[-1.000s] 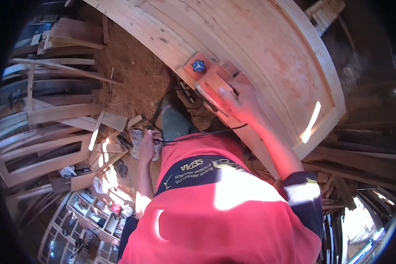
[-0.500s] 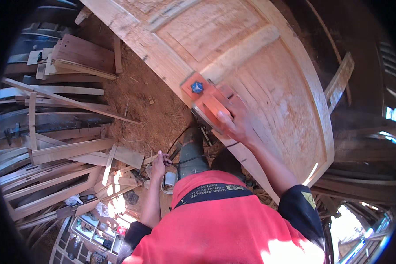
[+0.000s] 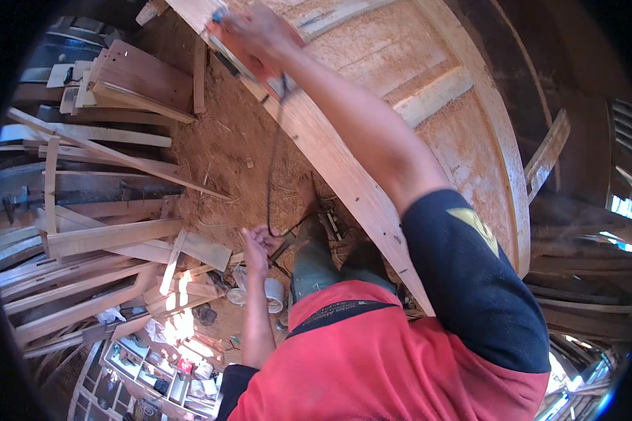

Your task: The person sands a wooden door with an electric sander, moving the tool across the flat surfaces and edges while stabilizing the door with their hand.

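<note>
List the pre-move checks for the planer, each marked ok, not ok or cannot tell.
1. Right hand on the red planer: ok, it is on top of the tool.
2. Planer over the wooden door: ok, along the edge nearest the floor debris.
3. Cord off the work surface: ok, it drops past the door edge toward the left hand.
4. Left hand away from the planer: ok, well apart from it, off the door.
5. Blade stopped: cannot tell, underside hidden.
6. Door free of sawdust: not ok, it lies on the panels.
</note>
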A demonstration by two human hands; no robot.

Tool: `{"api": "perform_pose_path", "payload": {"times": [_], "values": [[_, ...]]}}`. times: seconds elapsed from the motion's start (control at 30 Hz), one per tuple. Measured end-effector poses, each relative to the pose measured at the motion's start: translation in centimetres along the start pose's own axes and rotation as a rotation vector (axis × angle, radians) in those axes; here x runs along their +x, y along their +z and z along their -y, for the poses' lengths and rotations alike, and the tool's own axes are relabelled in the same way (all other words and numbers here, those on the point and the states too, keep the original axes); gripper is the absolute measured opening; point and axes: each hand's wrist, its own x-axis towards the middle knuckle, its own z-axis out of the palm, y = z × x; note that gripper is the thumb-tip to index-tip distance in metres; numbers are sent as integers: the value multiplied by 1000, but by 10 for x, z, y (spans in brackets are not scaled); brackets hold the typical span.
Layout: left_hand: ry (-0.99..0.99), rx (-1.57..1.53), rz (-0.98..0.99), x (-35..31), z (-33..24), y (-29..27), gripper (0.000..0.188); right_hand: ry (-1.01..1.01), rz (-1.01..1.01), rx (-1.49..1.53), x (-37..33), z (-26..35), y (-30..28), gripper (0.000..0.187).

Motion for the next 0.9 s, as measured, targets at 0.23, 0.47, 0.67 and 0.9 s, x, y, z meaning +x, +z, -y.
{"api": "perform_pose_path", "payload": {"times": [0.23,0.47,0.67,0.9], "values": [[28,40,-90,-39,16,-24,71,116,233,437,-109,-15,-34,66],[13,542,-4,-97,121,-40,73,164,25,297,-504,-45,-136,54],[-79,559,136,-135,131,36,69,558,122,380,-695,-74,-160,47],[-12,551,-60,-100,112,-4,71,685,226,427,-571,-63,-140,49]]}}
